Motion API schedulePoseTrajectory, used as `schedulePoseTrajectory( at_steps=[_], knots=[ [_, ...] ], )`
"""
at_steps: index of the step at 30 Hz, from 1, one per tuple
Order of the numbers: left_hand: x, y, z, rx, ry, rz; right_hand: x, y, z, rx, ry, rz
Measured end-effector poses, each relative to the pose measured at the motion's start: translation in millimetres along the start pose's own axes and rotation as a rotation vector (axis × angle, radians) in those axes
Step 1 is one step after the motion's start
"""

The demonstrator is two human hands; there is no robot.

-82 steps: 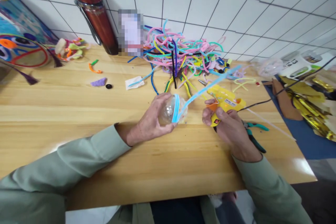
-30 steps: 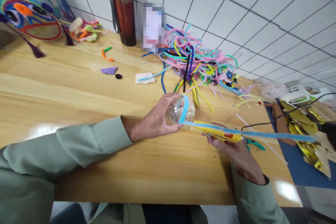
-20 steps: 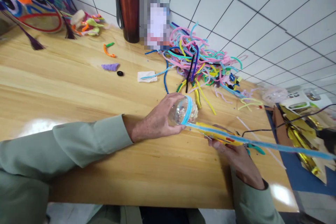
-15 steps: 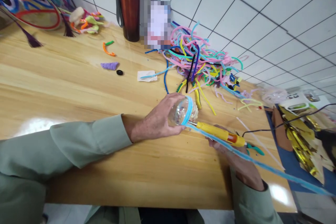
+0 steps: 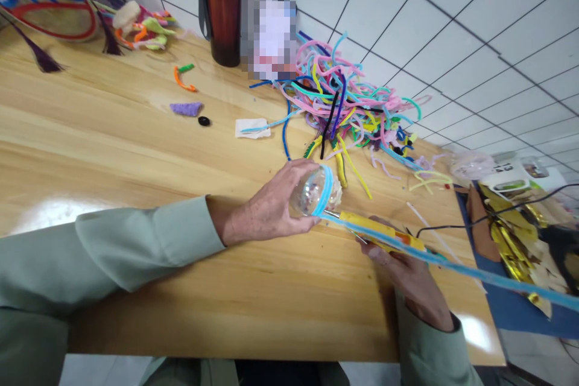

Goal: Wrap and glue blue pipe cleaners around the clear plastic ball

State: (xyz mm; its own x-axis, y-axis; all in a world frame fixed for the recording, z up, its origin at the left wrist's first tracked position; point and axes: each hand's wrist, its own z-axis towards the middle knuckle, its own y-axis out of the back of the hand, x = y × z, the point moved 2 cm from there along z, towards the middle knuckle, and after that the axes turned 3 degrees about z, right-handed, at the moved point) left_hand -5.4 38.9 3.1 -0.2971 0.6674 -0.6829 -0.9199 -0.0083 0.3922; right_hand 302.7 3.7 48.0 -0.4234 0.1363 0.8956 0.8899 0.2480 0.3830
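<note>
My left hand is wrapped round a clear plastic bottle, held tilted above the table. A light blue pipe cleaner circles the bottle's end in bands, and its long loose length runs off to the right edge. In my right hand is a yellow hot glue gun, its metal nozzle at the blue band. Part of the glue gun's handle is hidden by my fingers and the pipe cleaner. Behind the bottle, yellow-and-green plier handles lie partly covered.
A tangled heap of coloured pipe cleaners lies by the tiled wall. A red-brown flask stands at the back, left of a blurred-out object. A purple piece and a black ring lie left. A black cord crosses the right side.
The glue gun has tilted a little in my right hand, and the pipe cleaner's loose end has swung upward at the right. My left hand keeps the bottle in nearly the same place.
</note>
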Motion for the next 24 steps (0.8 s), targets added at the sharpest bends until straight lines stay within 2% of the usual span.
schedulePoseTrajectory(
  at_steps=[8,14,24],
  knots=[
    [-0.8,-0.4,0.6,-0.001,-0.013,0.002,12.9,-6.2,0.7,0.019,0.04,-0.001],
    [0.0,-0.9,-0.1,0.0,0.015,-0.004,8.5,-3.6,0.1,0.032,0.03,-0.014],
    [0.0,-0.4,0.7,-0.004,-0.03,0.025,7.0,-2.2,-0.6,0.012,0.019,-0.095]
  ],
)
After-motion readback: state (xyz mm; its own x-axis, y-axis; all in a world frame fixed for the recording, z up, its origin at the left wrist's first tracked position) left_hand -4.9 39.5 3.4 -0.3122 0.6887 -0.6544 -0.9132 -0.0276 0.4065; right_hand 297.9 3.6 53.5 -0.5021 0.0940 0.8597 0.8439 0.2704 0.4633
